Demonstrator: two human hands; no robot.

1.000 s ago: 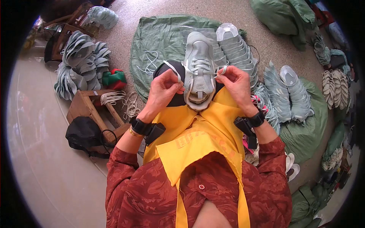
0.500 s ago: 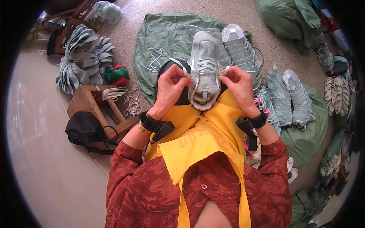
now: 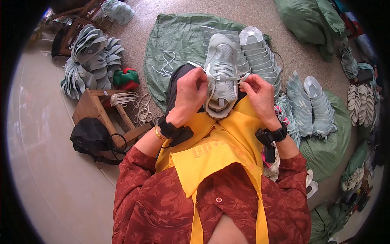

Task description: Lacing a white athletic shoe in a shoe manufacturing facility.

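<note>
A pale grey sneaker upper [image 3: 222, 77] rests on my lap, toe pointing away from me, with a light shoelace [image 3: 223, 68] crossing its front in several rows. My left hand [image 3: 189, 96] is at its left side, fingers curled in a pinch on one end of the lace; the fingertips are partly hidden behind the hand. On the other side my right hand [image 3: 260, 96] pinches the lace's opposite end between thumb and forefinger. Both hands stay close to the eyelets. Black straps with small boxes sit on both wrists.
A green cloth [image 3: 178, 36] lies ahead with a loose lace [image 3: 165, 65] and stacked uppers [image 3: 260, 53]. To the left, an overturned wooden stool [image 3: 95, 107] carries white laces and a black cap [image 3: 91, 136]. More uppers [image 3: 319, 105] stand at the right.
My left hand has turned, its back now facing up more and its fingertips more hidden. The right hand has shifted only slightly, still pinching the lace.
</note>
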